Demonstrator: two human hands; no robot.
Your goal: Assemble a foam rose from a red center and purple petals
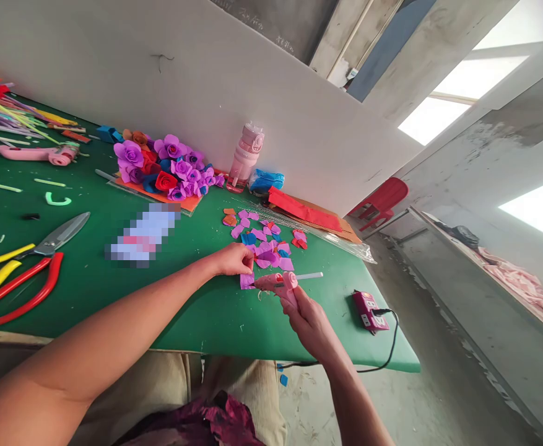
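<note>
My left hand (234, 259) pinches a small purple paper piece (247, 281) just above the green table. In my right hand (309, 316) is a pink hot glue gun (275, 282), its nozzle pointing left at the purple piece; whether the tip touches it I cannot tell. A whitish glue stick (310, 275) juts from the back of the gun. Just beyond my hands lie loose purple, red, orange and blue paper petals (266, 249). Finished paper flowers (173, 164) in purple, red and blue are heaped farther back on the left.
A green table (206, 322) carries large red-and-yellow-handled scissors (43, 260), another pink glue gun (39, 153) and coloured strips on the left. Behind stand a pink bottle (246, 156) and red paper (304, 210). A purple box (370, 311) with a black cable lies right.
</note>
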